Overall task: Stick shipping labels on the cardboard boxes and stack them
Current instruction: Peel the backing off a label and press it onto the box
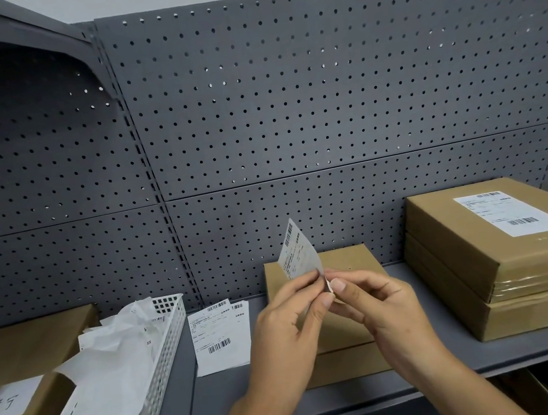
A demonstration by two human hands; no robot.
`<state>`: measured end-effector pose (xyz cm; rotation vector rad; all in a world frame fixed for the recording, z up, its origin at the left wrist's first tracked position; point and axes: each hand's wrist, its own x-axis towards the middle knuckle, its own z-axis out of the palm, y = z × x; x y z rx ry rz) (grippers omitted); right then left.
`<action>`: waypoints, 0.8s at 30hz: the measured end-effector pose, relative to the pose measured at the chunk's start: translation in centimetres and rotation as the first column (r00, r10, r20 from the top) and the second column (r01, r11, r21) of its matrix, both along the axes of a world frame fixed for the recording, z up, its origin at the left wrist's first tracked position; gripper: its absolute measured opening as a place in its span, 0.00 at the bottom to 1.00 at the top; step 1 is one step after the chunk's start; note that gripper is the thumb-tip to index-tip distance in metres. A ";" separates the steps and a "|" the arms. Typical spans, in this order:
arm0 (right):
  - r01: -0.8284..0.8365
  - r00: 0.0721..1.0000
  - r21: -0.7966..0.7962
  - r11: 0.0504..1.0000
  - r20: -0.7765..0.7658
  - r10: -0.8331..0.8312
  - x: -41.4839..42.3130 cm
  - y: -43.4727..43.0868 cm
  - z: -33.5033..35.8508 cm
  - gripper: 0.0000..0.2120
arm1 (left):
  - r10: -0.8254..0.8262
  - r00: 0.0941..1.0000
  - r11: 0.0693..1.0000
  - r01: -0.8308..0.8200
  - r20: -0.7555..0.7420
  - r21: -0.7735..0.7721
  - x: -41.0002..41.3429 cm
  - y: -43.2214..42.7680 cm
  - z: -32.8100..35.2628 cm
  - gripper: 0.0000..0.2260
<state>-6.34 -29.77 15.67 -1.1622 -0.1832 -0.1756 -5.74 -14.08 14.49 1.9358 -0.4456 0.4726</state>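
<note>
Over plain brown box (348, 258) mid-shelf: white label (297, 256), barcode on top, curled, upright; bottom edge pinched by fingertips of left hand (287, 323) and right hand (374, 305).

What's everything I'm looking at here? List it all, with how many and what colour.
held label: one, white, above the middle boxes
middle boxes: seemingly two, brown, stacked mid-shelf, top bare
right stack: at least two boxes, brown, right end of the shelf
stuck label: one, white, on top of the right stack
loose labels: at least two, white, flat on the shelf
basket: one, white, left of the loose labels
paper scraps: several, white, in the basket
left boxes: apparently two, brown, far left
pegboard: grey, behind
shelf: grey, beneath everything
left hand: pinches the held label
right hand: pinches its lower corner
</note>
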 end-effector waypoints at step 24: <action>0.016 1.000 -0.225 0.974 0.009 -0.014 0.0 0.4 -0.6 0.07 | -0.131 0.973 0.969 0.085 -0.190 -0.232 -0.2 -0.1 0.3 0.09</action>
